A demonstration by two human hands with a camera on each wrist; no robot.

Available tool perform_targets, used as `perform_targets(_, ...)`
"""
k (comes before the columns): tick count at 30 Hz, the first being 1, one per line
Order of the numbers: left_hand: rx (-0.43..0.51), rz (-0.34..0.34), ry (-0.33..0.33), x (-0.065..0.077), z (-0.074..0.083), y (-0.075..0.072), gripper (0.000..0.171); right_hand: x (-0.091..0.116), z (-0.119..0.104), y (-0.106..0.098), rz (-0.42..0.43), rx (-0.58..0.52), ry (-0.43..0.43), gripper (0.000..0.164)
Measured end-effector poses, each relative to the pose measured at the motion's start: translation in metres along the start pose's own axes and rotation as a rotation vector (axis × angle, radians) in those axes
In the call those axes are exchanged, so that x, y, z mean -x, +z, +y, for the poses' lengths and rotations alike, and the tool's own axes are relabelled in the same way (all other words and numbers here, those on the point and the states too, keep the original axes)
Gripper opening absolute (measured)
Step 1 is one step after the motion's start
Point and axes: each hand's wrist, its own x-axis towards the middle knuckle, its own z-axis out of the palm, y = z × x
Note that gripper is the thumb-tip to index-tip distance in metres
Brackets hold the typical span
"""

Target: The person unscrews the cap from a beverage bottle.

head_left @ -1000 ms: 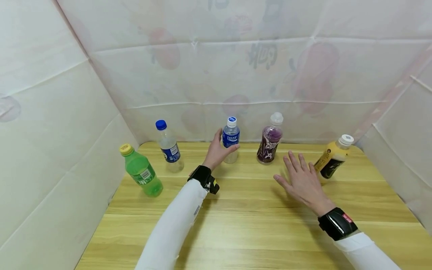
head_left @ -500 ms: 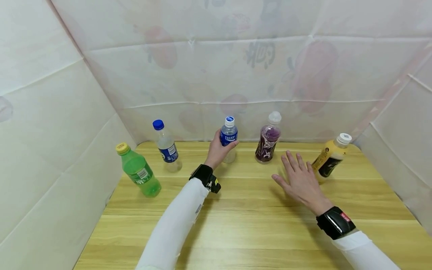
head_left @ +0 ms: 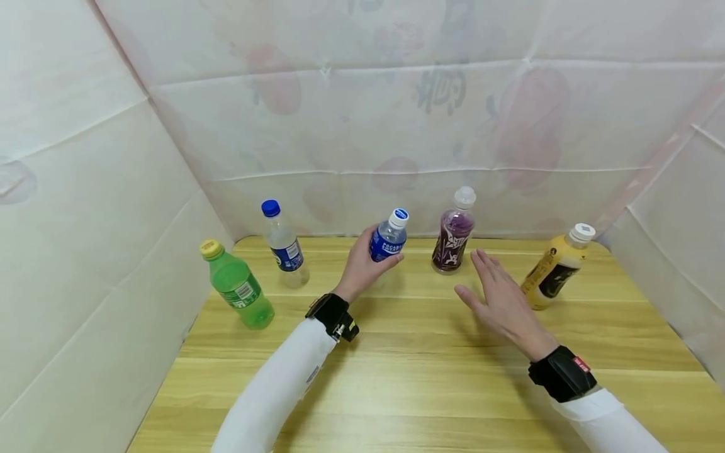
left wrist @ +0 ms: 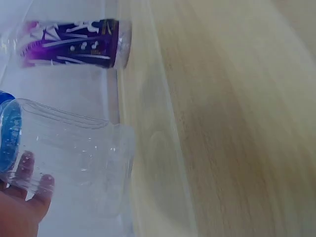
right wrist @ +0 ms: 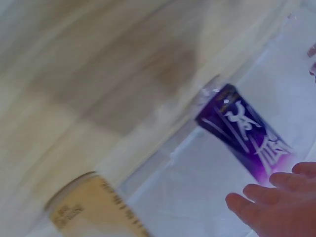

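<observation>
My left hand (head_left: 360, 267) grips a clear plastic drink bottle (head_left: 389, 240) with a blue label and white cap, around its label. The bottle leans to the right. Its see-through lower part (left wrist: 79, 153) shows in the left wrist view, fingertips curled against the far side. My right hand (head_left: 504, 307) is held out with straight fingers and grips nothing. It hovers over the table between a purple-labelled bottle (head_left: 453, 236) and a yellow bottle (head_left: 555, 267) with a white cap. In the right wrist view its fingers overlap the top of the purple-labelled bottle (right wrist: 247, 131).
On the left of the wooden table (head_left: 408, 390) stand a clear bottle (head_left: 285, 245) with a blue cap and a green bottle (head_left: 238, 286) with a yellow cap. White sheeting (head_left: 340, 126) rises behind the table and at both sides.
My left hand has closed around the clear bottle, tipped it rightward and drawn it slightly toward me. My right hand has turned a little, its fingers closer together and farther from the yellow bottle.
</observation>
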Motion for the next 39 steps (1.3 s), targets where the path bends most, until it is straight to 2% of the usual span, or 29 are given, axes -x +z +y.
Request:
perform_targets(4, -0.007, -0.019, 0.044, 0.012, 0.009, -0.005, 0.083, -0.005, -0.012, -0.004, 0.015, -0.057, -0.020, 0.082)
perform_targets(8, -0.024, -0.034, 0.057, 0.023, 0.019, -0.009, 0.083, -0.008, -0.024, -0.008, -0.005, -0.090, -0.013, 0.081)
perform_targets(16, -0.179, -0.083, 0.091, 0.039, 0.023, -0.008, 0.083, -0.012, -0.044, -0.010, -0.007, -0.220, 0.016, 0.075)
perform_targets(25, -0.321, -0.168, 0.072, 0.053, 0.036, -0.008, 0.082, -0.023, -0.067, -0.017, 0.057, -0.368, -0.009, 0.057)
perform_targets(31, -0.408, -0.186, 0.117, 0.060, 0.042, -0.005, 0.084, -0.030, -0.079, -0.017, 0.142, -0.347, -0.023, 0.048)
perform_targets(36, -0.462, -0.179, 0.159, 0.065, 0.045, -0.004, 0.084, -0.035, -0.086, -0.016, 0.183, -0.281, -0.037, 0.045)
perform_targets(39, -0.489, -0.185, 0.178, 0.066, 0.046, -0.004, 0.084, -0.037, -0.089, -0.014, 0.216, -0.240, -0.065, 0.036)
